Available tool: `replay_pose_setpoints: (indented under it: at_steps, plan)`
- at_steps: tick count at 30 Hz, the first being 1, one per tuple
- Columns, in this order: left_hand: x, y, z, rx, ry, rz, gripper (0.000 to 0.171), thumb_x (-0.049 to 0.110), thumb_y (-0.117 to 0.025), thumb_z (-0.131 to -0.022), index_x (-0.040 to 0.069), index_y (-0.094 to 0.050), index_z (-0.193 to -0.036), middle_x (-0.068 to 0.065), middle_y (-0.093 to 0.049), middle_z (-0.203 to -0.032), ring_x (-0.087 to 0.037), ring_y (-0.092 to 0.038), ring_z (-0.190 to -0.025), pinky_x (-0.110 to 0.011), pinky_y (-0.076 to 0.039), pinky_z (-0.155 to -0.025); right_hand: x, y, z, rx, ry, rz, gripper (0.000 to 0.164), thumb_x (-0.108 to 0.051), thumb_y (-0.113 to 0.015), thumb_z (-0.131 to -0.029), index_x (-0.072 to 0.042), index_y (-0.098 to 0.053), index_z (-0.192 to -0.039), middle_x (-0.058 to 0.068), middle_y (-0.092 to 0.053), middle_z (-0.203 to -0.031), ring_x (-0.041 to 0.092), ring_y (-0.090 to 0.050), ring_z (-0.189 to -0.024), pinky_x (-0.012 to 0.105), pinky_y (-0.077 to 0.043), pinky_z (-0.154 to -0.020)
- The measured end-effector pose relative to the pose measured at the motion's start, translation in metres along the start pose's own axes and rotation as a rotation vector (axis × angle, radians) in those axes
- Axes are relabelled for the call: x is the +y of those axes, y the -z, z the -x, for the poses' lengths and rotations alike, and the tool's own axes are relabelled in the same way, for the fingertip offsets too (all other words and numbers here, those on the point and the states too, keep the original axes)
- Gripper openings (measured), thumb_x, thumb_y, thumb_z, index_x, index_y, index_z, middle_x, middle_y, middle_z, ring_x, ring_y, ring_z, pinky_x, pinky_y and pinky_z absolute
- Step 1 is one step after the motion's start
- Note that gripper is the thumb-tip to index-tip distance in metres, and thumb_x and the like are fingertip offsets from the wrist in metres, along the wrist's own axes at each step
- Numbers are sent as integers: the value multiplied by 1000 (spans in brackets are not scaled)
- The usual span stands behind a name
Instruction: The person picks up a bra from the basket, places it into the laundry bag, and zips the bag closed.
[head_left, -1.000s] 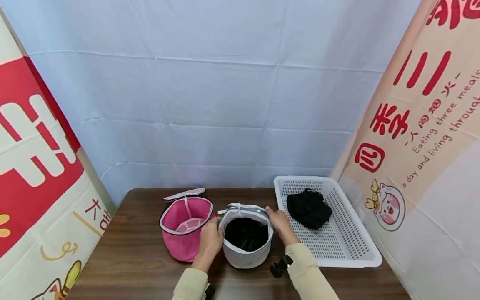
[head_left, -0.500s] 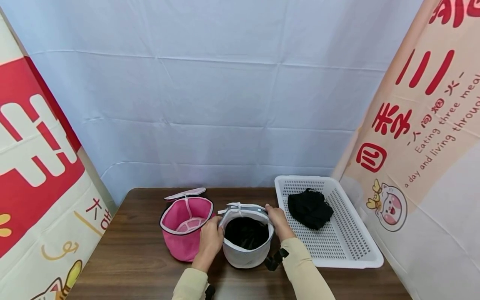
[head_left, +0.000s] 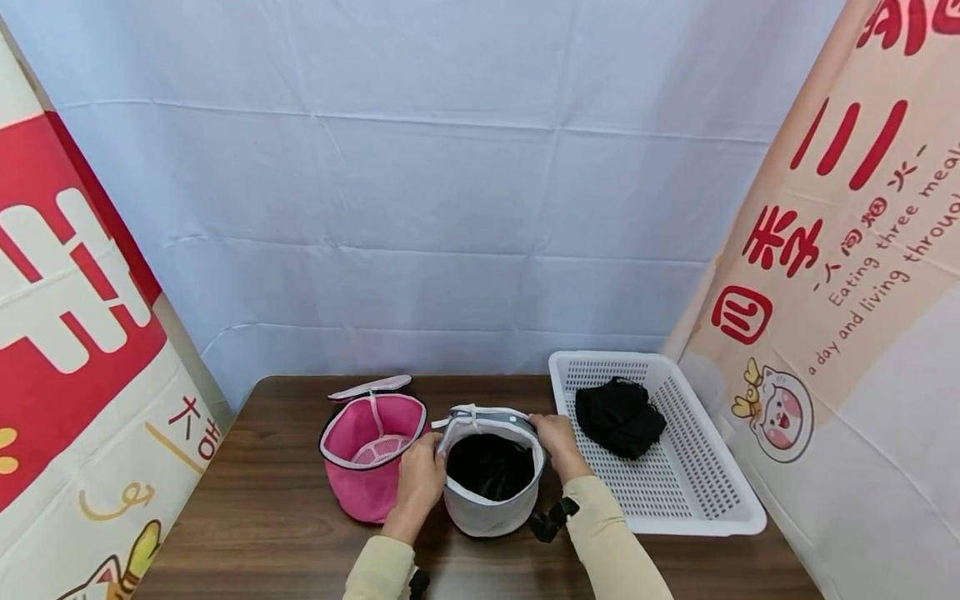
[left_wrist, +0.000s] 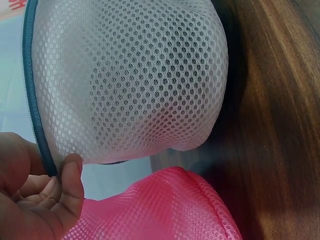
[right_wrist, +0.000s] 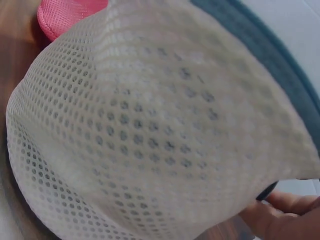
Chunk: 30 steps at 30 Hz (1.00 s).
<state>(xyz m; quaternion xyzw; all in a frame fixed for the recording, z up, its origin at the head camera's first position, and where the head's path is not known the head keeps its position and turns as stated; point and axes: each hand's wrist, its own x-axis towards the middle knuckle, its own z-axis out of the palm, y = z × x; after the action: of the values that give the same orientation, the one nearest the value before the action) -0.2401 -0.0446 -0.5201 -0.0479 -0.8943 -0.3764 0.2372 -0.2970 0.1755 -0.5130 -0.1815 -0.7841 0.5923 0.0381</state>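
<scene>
A white mesh laundry bag (head_left: 491, 518) with a grey zipper edge stands upright and unzipped on the table, black cloth (head_left: 491, 467) inside it. My left hand (head_left: 422, 477) pinches the rim on its left side; the left wrist view shows thumb and fingers at the zipper (left_wrist: 37, 115). On the opposite side my right hand (head_left: 557, 442) holds the rim near the back; only some of its fingers (right_wrist: 285, 215) show in the right wrist view. Just left of my left hand stands a pink mesh laundry bag (head_left: 360, 492), its lid (head_left: 371, 387) folded back.
To the right, a white perforated plastic basket (head_left: 705, 525) holds a bunched black cloth (head_left: 621, 418). The dark wooden table (head_left: 255, 500) ends at a hanging pale blue cloth (head_left: 450, 208) behind. Printed curtains (head_left: 870, 333) hang at both sides.
The white mesh bag has shifted very slightly left between my hands, and its rim has tilted a little. Both hands keep their hold; my right forearm has moved slightly left.
</scene>
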Motion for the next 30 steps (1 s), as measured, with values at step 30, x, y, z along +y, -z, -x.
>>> replay_pose_setpoints:
  at_steps: [30]
  plan:
    - [2, 3, -2, -42, -4, 16, 22, -4, -70, -76, 1, -66, -97, -11, -66, -86, -32, -62, -82, -44, -47, -68, -8, 3, -1, 50, 8, -363, 23, 10, -62, -79, 22, -58, -99, 19, -59, -86, 12, -61, -59, 25, -52, -57]
